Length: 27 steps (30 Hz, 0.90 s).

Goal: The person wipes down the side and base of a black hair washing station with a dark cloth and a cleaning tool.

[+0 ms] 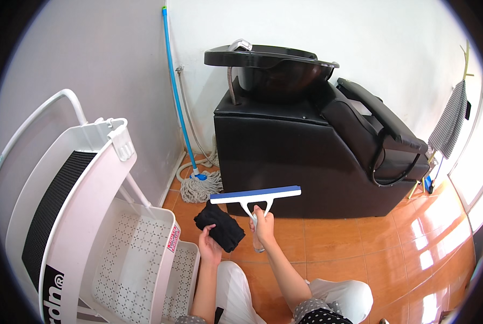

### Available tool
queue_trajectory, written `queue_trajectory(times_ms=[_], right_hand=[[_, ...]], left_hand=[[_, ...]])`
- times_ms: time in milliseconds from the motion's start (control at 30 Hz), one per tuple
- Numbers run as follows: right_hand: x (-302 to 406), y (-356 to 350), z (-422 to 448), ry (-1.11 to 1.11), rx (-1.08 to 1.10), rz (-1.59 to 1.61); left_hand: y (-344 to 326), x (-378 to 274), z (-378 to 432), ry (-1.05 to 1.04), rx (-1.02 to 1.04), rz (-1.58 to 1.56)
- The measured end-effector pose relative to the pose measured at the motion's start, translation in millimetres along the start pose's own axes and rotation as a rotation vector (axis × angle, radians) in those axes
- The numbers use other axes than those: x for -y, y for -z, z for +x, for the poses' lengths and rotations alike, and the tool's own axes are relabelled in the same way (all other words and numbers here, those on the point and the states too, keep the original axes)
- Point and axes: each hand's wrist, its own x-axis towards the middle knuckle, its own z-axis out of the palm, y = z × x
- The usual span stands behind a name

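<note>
My right hand [263, 227] grips the white handle of a squeegee [256, 195], whose blue-edged blade is raised nearly level in front of me. A clear bottle-like part hangs below that hand. Just to the left, my left hand [209, 245] holds a folded black cloth [220, 227], its fingertips over the near edge. The left end of the squeegee blade is above the cloth in view; whether they touch I cannot tell.
A white tiered trolley [116, 243] stands at left. Ahead is a black salon shampoo chair [282, 162] with its basin [265, 60]. A string mop [202, 186] leans in the corner. A striped towel [450, 121] hangs at right above the tiled floor [334, 239].
</note>
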Motion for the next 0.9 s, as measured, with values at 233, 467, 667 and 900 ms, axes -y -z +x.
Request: queue_trajectory(times_ms=[233, 467, 667, 900], right_hand=[[17, 20, 6, 0.045, -0.124, -0.072], [19, 70, 27, 0.068, -0.173, -0.018], [31, 106, 29, 0.021, -0.308, 0.023], [46, 165, 28, 0.092, -0.474, 0.036]], left_hand=[[-15, 3, 1, 0.032, 0.003, 0.000], [-28, 24, 4, 0.062, 0.025, 0.008], [-37, 46, 7, 0.134, 0.099, -0.018], [-53, 71, 9, 0.180, 0.155, 0.009]])
